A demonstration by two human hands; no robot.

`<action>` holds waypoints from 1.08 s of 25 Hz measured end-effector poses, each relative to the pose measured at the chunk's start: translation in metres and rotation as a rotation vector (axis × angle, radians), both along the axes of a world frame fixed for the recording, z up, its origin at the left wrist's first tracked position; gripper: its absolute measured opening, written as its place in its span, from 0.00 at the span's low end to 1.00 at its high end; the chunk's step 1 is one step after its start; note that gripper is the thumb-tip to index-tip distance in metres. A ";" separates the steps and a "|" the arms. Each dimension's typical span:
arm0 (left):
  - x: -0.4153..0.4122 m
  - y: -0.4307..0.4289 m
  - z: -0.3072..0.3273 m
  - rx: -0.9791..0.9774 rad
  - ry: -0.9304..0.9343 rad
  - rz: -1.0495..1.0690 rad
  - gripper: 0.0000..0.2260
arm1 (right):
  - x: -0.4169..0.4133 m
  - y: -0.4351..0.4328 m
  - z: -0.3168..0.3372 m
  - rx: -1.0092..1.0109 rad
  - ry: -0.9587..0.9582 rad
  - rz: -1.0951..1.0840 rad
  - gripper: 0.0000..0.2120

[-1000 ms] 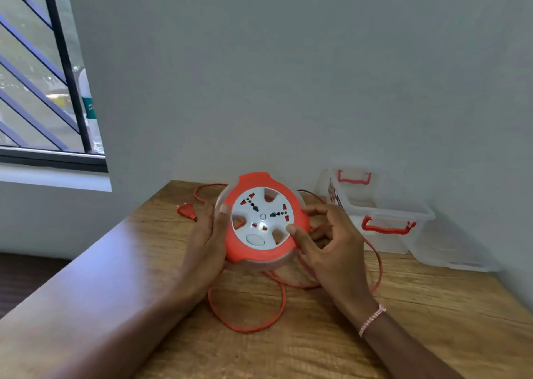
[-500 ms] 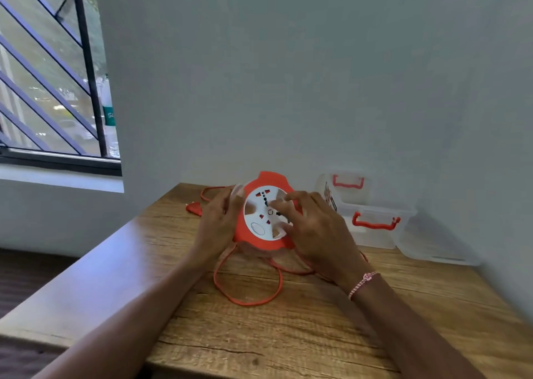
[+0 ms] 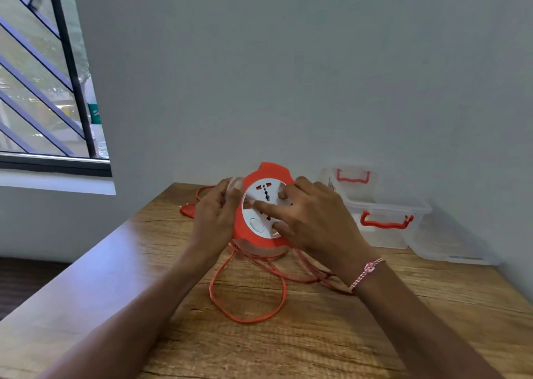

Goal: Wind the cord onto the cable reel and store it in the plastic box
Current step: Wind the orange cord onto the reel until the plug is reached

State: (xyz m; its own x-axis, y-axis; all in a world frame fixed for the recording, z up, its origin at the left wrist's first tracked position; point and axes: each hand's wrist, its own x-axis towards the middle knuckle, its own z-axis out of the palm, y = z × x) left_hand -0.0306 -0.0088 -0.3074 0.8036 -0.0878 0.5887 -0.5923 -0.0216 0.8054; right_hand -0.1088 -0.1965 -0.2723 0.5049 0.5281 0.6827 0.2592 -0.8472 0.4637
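A round orange cable reel (image 3: 261, 238) with a white socket face is held tilted just above the wooden table (image 3: 346, 335). My left hand (image 3: 215, 217) grips its left rim. My right hand (image 3: 311, 220) lies across the white face, fingers spread and hooked into its openings. The orange cord (image 3: 248, 318) hangs from under the reel in loose loops on the table. Its orange plug (image 3: 187, 209) lies behind my left hand. The clear plastic box (image 3: 383, 234) with red handles stands open at the back right against the wall.
The box's clear lid (image 3: 450, 251) lies flat right of the box, near the wall corner. A barred window (image 3: 43, 90) is at the left. The table's left edge drops off to a dark floor.
The reel has turned under my right hand, whose fingers now reach further across the white face. The view has shifted a little; the cord loops look about the same.
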 end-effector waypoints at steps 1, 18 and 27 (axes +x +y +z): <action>-0.002 0.000 0.000 0.002 -0.017 -0.002 0.14 | -0.002 -0.001 0.000 0.014 -0.013 0.009 0.29; -0.006 0.005 0.009 -0.156 -0.024 0.015 0.13 | -0.012 -0.008 0.012 0.961 0.171 0.192 0.11; 0.002 0.028 0.022 -0.147 0.212 -0.168 0.14 | -0.009 -0.018 0.020 1.206 0.724 0.170 0.35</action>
State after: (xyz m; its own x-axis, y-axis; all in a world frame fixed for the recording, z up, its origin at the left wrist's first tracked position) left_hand -0.0281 0.0188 -0.2858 0.8912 -0.1561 0.4260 -0.3966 0.1879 0.8985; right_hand -0.1179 -0.2143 -0.2520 0.9227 -0.0948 0.3737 0.2620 -0.5570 -0.7881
